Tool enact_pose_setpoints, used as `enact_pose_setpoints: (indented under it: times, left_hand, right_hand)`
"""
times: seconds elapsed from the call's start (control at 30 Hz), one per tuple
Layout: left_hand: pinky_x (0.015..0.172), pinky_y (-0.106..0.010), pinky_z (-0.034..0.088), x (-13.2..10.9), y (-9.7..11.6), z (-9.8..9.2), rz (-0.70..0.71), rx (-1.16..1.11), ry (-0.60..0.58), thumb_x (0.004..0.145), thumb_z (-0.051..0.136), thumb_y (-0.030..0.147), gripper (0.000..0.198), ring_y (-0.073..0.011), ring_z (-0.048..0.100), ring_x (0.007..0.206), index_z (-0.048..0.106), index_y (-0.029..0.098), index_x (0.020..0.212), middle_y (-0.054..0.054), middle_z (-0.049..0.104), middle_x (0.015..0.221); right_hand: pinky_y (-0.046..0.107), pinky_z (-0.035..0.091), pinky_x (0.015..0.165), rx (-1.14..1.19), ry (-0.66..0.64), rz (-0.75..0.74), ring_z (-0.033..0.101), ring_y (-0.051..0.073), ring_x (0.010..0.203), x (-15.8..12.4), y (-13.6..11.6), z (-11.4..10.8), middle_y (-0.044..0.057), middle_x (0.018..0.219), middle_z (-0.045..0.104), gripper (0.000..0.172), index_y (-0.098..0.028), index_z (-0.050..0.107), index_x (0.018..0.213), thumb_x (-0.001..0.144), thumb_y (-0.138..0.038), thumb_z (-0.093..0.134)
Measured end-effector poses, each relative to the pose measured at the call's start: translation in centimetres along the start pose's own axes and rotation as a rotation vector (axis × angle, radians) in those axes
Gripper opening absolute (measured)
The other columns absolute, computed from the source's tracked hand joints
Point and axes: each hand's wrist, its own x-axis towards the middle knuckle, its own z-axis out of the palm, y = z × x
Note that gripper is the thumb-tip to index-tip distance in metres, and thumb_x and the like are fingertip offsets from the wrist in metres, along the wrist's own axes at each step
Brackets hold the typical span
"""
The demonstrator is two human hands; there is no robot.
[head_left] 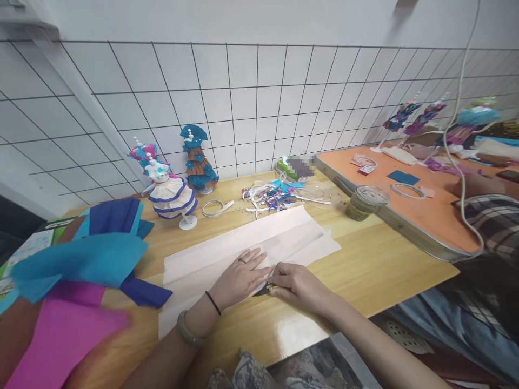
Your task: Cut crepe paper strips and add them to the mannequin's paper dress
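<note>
A long folded sheet of white crepe paper (259, 237) lies across the wooden table (389, 265). My left hand (239, 278) rests flat on the paper with fingers stretched out, a ring on one finger. My right hand (298, 283) sits just to its right at the paper's near edge, fingers curled round a small dark tool with a yellow-green bit (268, 289), likely scissors, mostly hidden under the hand.
Blue, teal and magenta crepe sheets (81, 270) pile at the left. Two paper-dress dolls (172, 192) stand at the back, with tape rolls (214, 207) and ribbon scraps (271, 195). A lidded cup (365, 202) stands by an orange board (421, 210). Another person (486, 216) sits at right.
</note>
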Motion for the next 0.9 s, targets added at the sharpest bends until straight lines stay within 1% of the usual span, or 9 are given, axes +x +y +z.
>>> enact_pose_setpoints:
  times: [0.2, 0.4, 0.5, 0.63, 0.9]
  left_hand:
    - [0.108, -0.044, 0.026, -0.08, -0.17, 0.22, 0.016, 0.004, 0.022, 0.093, 0.036, 0.035, 0.036, -0.0214, 0.027, 0.133, 0.051, 0.029, 0.125, -0.004, 0.041, 0.139]
    - [0.108, -0.043, 0.026, -0.04, -0.03, 0.13, 0.003, 0.012, 0.010, 0.093, 0.034, 0.035, 0.036, -0.0216, 0.028, 0.133, 0.052, 0.029, 0.123, -0.004, 0.041, 0.139]
    - [0.108, -0.043, 0.027, -0.04, 0.02, 0.04, 0.009, 0.017, 0.022, 0.093, 0.036, 0.035, 0.035, -0.0214, 0.028, 0.132, 0.053, 0.029, 0.122, -0.004, 0.042, 0.138]
    - [0.107, -0.043, 0.028, -0.04, 0.00, 0.02, 0.022, 0.021, 0.037, 0.092, 0.037, 0.034, 0.034, -0.0211, 0.029, 0.132, 0.053, 0.029, 0.122, -0.003, 0.043, 0.137]
    - [0.108, -0.043, 0.027, -0.06, -0.05, 0.16, 0.015, 0.024, 0.023, 0.093, 0.034, 0.035, 0.035, -0.0215, 0.028, 0.133, 0.052, 0.028, 0.123, -0.004, 0.042, 0.138]
  right_hand:
    - [0.026, 0.042, 0.075, 0.004, 0.012, -0.002, 0.057, 0.017, 0.084, -0.01, 0.01, 0.11, 0.008, 0.091, 0.060, 0.030, -0.020, 0.064, 0.106, 0.091, -0.037, 0.043]
    - [0.026, 0.042, 0.073, 0.006, 0.007, 0.007, 0.057, 0.016, 0.081, -0.13, 0.09, 0.20, 0.008, 0.088, 0.060, 0.030, -0.018, 0.066, 0.099, 0.091, -0.037, 0.044]
    - [0.026, 0.042, 0.074, 0.015, 0.009, 0.005, 0.057, 0.016, 0.082, -0.18, 0.15, 0.21, 0.008, 0.089, 0.060, 0.030, -0.019, 0.066, 0.102, 0.092, -0.036, 0.043]
    - [0.026, 0.042, 0.073, 0.023, 0.010, 0.012, 0.057, 0.017, 0.082, -0.32, 0.11, 0.15, 0.008, 0.089, 0.060, 0.030, -0.019, 0.066, 0.100, 0.091, -0.036, 0.043]
    - [0.026, 0.042, 0.076, 0.009, -0.001, 0.010, 0.057, 0.018, 0.087, 0.06, -0.60, 0.08, 0.008, 0.093, 0.060, 0.030, -0.020, 0.064, 0.107, 0.091, -0.036, 0.045]
